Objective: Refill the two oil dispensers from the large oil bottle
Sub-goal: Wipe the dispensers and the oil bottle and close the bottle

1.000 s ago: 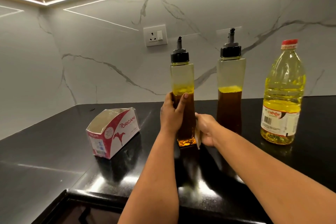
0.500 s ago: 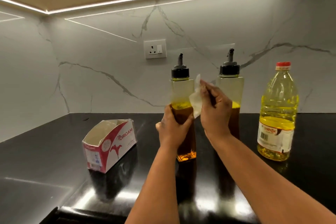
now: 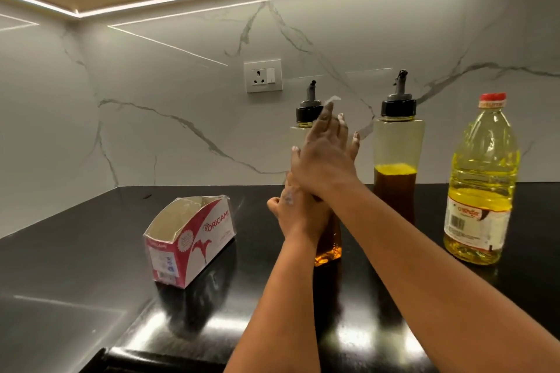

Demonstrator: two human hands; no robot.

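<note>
The left oil dispenser (image 3: 329, 247), a clear bottle with dark oil and a black pour-spout cap, stands on the black counter (image 3: 75, 254). My left hand (image 3: 298, 216) grips its lower body. My right hand (image 3: 324, 160) presses a white tissue (image 3: 333, 99) flat against its upper body with straight fingers, hiding most of the glass. The right oil dispenser (image 3: 395, 157), about half full, stands free just to the right. The large yellow oil bottle (image 3: 481, 179) with a red cap stands at the far right, capped.
An open red and white Origami tissue box (image 3: 194, 239) lies left of the dispensers. A wall socket (image 3: 263, 76) sits on the marble backsplash behind them. The counter's front edge runs close below my arms.
My right hand has moved from the dispenser's base up its side to the upper body with the tissue. The left hand keeps its grip. The camera has tilted upward.
</note>
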